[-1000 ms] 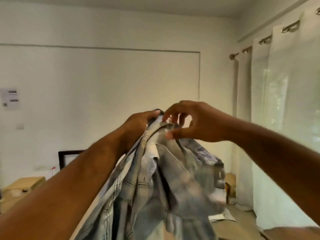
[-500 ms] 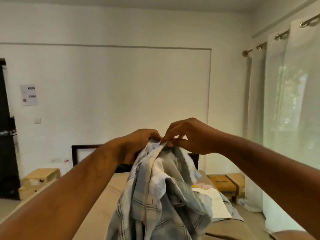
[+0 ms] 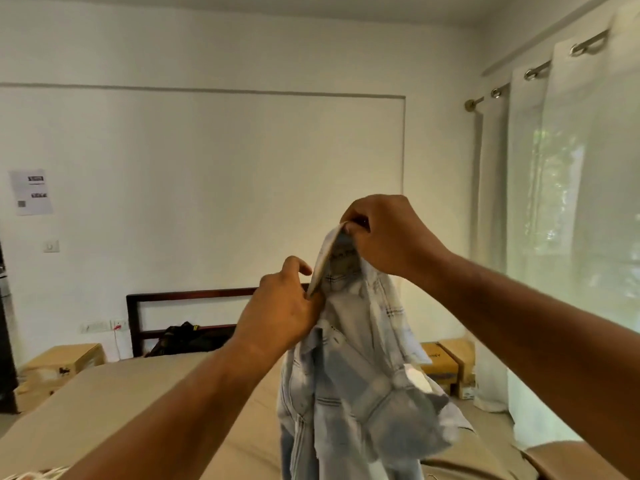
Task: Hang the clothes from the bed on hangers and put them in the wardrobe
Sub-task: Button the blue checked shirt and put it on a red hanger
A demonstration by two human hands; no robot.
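Shirt point(image 3: 349, 375), 1 only, hangs pinched at its collar by left hand point(image 3: 284, 306) and right hand point(image 3: 388, 233).

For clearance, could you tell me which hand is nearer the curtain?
Right. The right hand holds the shirt left of the curtain; the left hand is lower, farther left.

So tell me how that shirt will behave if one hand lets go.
Probably floppy: the shirt hangs in loose folds below the right hand and left hand. Likely light, since a fingertip pinch at the collar holds it up. It would likely sag and swing, not slip.
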